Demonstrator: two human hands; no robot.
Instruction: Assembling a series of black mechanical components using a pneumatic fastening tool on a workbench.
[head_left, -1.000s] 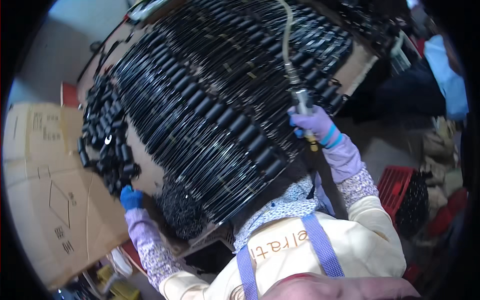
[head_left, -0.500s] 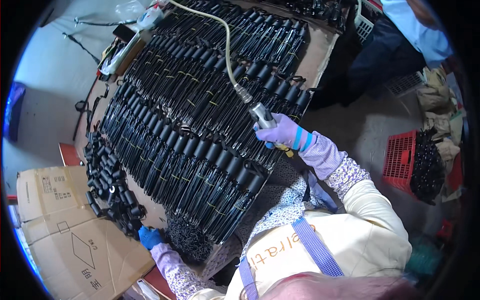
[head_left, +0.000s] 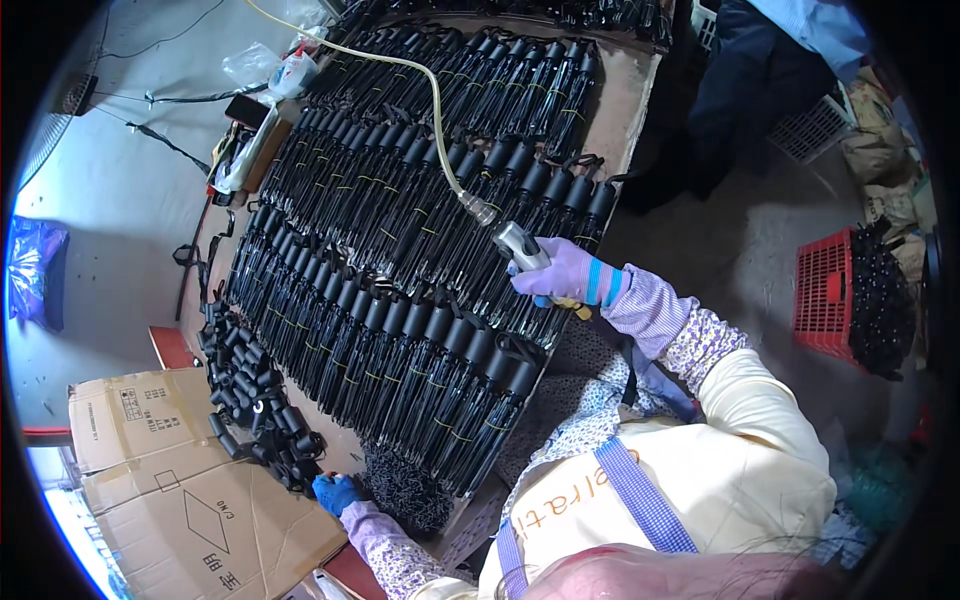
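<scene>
My right hand [head_left: 562,272], in a purple glove, is closed round a silver air screwdriver [head_left: 522,246] with a pale hose [head_left: 440,120] running up from it. It is over the right edge of a table covered in rows of black folding umbrellas [head_left: 400,330], bundled with yellow bands. My left hand [head_left: 338,493], in a blue glove, is low at the near edge. Its fingers look drawn together, and what they hold, if anything, is too small to make out. Beside it lie a heap of loose black handles [head_left: 245,375] and a pile of small dark pieces [head_left: 405,490].
A large cardboard box [head_left: 190,500] stands at the left, against the handle heap. At the right, a red plastic basket [head_left: 825,295] sits on the floor by a dark bundle [head_left: 883,300]. Another person in dark trousers [head_left: 750,80] is at the far right.
The whole view has shifted slightly, moving the table and box right in the picture. My right hand keeps its grip on the air screwdriver; my left hand stays beside the handles and small pieces.
</scene>
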